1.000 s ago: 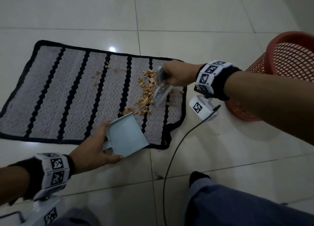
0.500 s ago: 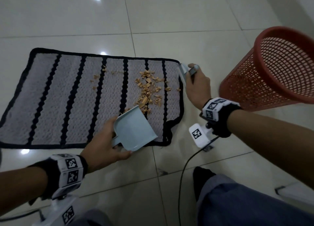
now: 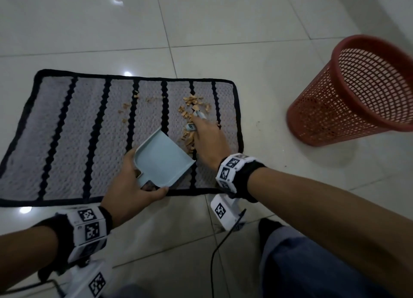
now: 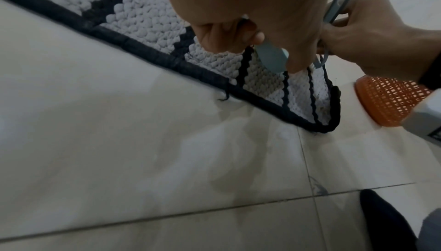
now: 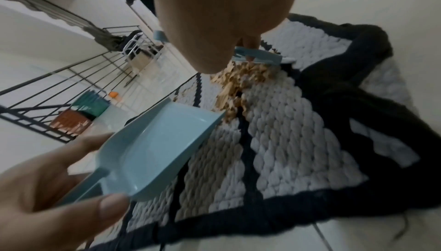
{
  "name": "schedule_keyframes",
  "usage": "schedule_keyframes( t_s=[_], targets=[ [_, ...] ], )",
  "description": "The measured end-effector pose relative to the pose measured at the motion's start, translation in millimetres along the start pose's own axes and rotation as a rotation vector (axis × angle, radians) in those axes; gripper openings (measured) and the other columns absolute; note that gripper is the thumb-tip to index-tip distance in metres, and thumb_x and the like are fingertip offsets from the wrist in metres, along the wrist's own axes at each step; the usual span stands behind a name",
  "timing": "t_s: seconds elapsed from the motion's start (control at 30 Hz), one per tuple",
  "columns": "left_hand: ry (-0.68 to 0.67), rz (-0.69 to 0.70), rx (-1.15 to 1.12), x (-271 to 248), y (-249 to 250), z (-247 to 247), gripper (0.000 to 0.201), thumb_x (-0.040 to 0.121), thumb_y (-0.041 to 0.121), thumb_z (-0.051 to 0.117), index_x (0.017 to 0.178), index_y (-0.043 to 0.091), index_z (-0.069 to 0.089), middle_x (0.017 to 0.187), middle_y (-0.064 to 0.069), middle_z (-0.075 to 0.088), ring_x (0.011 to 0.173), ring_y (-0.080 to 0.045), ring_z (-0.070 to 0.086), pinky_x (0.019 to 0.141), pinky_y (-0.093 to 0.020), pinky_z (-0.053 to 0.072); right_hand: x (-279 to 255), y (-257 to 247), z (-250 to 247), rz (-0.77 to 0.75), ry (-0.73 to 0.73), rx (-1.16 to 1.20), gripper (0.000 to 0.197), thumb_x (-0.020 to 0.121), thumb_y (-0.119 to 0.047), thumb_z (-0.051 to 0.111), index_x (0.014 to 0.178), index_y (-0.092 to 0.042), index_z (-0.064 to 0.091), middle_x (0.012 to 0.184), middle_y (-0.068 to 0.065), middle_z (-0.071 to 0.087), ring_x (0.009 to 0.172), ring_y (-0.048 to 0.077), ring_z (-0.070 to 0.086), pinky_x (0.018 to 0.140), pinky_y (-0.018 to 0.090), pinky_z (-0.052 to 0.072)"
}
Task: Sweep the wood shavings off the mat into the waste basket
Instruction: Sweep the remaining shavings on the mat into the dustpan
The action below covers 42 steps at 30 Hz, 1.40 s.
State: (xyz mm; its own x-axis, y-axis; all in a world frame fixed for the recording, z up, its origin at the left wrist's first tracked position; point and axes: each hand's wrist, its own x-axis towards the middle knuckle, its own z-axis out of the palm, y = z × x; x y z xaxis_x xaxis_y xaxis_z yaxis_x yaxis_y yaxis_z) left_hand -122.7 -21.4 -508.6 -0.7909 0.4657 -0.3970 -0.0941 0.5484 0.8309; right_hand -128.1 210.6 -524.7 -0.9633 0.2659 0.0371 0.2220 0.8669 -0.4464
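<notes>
A grey mat [image 3: 73, 136] with black stripes lies on the tiled floor. Wood shavings [image 3: 190, 109] are heaped on its right part, with a few scattered further left. My left hand [image 3: 131, 186] grips the handle of a pale blue dustpan [image 3: 161, 161], whose open mouth faces the heap [image 5: 241, 79]. My right hand [image 3: 207, 139] holds a small pale blue brush [image 3: 196, 118] down among the shavings, just right of the pan's lip [image 5: 214, 121]. In the left wrist view the brush's handle [image 4: 339, 4] sticks out of my right fist.
A red mesh waste basket [image 3: 357, 92] stands on the floor to the right of the mat. A black cable [image 3: 223, 241] runs from my right wrist across the tiles. My trouser leg [image 3: 312, 264] fills the lower right. A black railing [image 5: 71, 78] stands far off.
My right hand came back from beside the mat's right edge onto the shavings with the brush. The dustpan has moved further onto the mat, up to the heap.
</notes>
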Motion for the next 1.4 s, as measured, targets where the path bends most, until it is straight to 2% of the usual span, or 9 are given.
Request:
schedule_keyframes(
  t_s=[0.13, 0.27, 0.47, 0.7, 0.8, 0.9, 1.07, 1.3, 1.4],
  targets=[
    [0.031, 0.001, 0.017, -2.9, -3.3, -4.5, 0.102, 0.068, 0.024, 0.089, 0.145, 0.033, 0.022, 0.114, 0.031, 0.048, 0.094, 0.014, 0.055, 0.079, -0.022, 0.052, -1.8, -0.3, -10.1, 0.028, 0.13, 0.027, 0.043, 0.098, -0.003, 0.043, 0.14, -0.01, 0.047, 0.103, 0.021, 0.068, 0.073, 0.037, 0.063, 0.055, 0.037, 0.044],
    [0.043, 0.012, -0.008, -3.8, -6.5, -6.5, 0.097, 0.069, 0.022, 0.089, 0.141, 0.035, 0.025, 0.115, 0.031, 0.049, 0.096, 0.024, 0.051, 0.078, -0.02, 0.052, 12.9, 18.2, -19.5, 0.203, 0.175, 0.024, 0.035, 0.099, -0.009, 0.044, 0.133, -0.011, 0.052, 0.111, 0.016, 0.067, 0.09, 0.035, 0.064, 0.067, 0.04, 0.053],
    [0.097, -0.027, 0.056, -7.9, -17.8, -18.8, 0.104, 0.067, 0.028, 0.09, 0.144, 0.033, 0.022, 0.114, 0.03, 0.048, 0.102, -0.004, 0.055, 0.083, -0.028, 0.051, -0.3, -13.4, 0.9, -0.012, -0.018, 0.033, 0.036, 0.095, -0.001, 0.043, 0.13, -0.008, 0.053, 0.12, 0.021, 0.063, 0.083, 0.037, 0.066, 0.059, 0.036, 0.047],
    [0.192, -0.09, 0.037, -12.8, -31.5, -32.0, 0.1, 0.068, 0.028, 0.089, 0.138, 0.042, 0.02, 0.109, 0.032, 0.046, 0.093, 0.01, 0.05, 0.083, -0.025, 0.047, 7.0, -15.9, -34.7, -0.041, 0.17, 0.215, 0.029, 0.104, -0.018, 0.04, 0.128, -0.009, 0.055, 0.074, 0.01, 0.062, 0.052, 0.025, 0.051, 0.044, 0.034, 0.035],
    [0.189, -0.109, 0.033, -18.3, -39.7, -39.2, 0.103, 0.066, 0.029, 0.091, 0.143, 0.037, 0.022, 0.12, 0.017, 0.054, 0.106, -0.004, 0.056, 0.089, -0.031, 0.051, 1.3, -17.2, -54.0, -0.056, -0.003, 0.381, 0.017, 0.101, -0.012, 0.046, 0.112, -0.007, 0.057, 0.083, 0.008, 0.063, 0.069, 0.022, 0.059, 0.061, 0.035, 0.051],
    [0.161, -0.12, 0.022, -24.4, -47.3, -43.1, 0.104, 0.063, 0.028, 0.092, 0.141, 0.037, 0.023, 0.119, 0.017, 0.056, 0.109, -0.007, 0.059, 0.09, -0.037, 0.055, 3.9, -16.3, -59.3, -0.057, -0.321, 0.483, 0.013, 0.098, 0.0, 0.048, 0.1, -0.006, 0.059, 0.09, 0.0, 0.062, 0.083, 0.001, 0.059, 0.075, 0.012, 0.051],
    [0.081, -0.137, 0.079, -29.0, -50.7, -41.5, 0.102, 0.059, 0.038, 0.091, 0.133, 0.045, 0.021, 0.119, 0.013, 0.058, 0.102, -0.011, 0.064, 0.085, -0.045, 0.058, 30.4, -11.4, -45.7, -0.103, -0.631, 0.292, 0.008, 0.095, -0.001, 0.05, 0.096, 0.0, 0.059, 0.095, 0.014, 0.064, 0.088, 0.029, 0.06, 0.08, 0.047, 0.052],
    [0.13, -0.149, 0.04, -26.9, -43.8, -39.2, 0.097, 0.067, 0.026, 0.09, 0.136, 0.037, 0.022, 0.114, 0.021, 0.055, 0.092, 0.013, 0.06, 0.075, -0.017, 0.055, 64.1, -21.1, -40.7, -0.095, -0.461, 0.305, 0.011, 0.094, -0.014, 0.055, 0.094, -0.004, 0.06, 0.09, 0.018, 0.066, 0.078, 0.03, 0.061, 0.075, 0.049, 0.056],
    [0.208, -0.154, -0.01, -27.1, -46.4, -46.0, 0.097, 0.064, 0.029, 0.091, 0.137, 0.035, 0.028, 0.118, 0.023, 0.055, 0.103, 0.008, 0.058, 0.082, -0.023, 0.054, 69.9, -41.7, -37.7, -0.08, -0.333, 0.46, 0.022, 0.096, -0.023, 0.056, 0.098, -0.001, 0.062, 0.087, 0.018, 0.069, 0.074, 0.028, 0.065, 0.068, 0.044, 0.056]
  ],
)
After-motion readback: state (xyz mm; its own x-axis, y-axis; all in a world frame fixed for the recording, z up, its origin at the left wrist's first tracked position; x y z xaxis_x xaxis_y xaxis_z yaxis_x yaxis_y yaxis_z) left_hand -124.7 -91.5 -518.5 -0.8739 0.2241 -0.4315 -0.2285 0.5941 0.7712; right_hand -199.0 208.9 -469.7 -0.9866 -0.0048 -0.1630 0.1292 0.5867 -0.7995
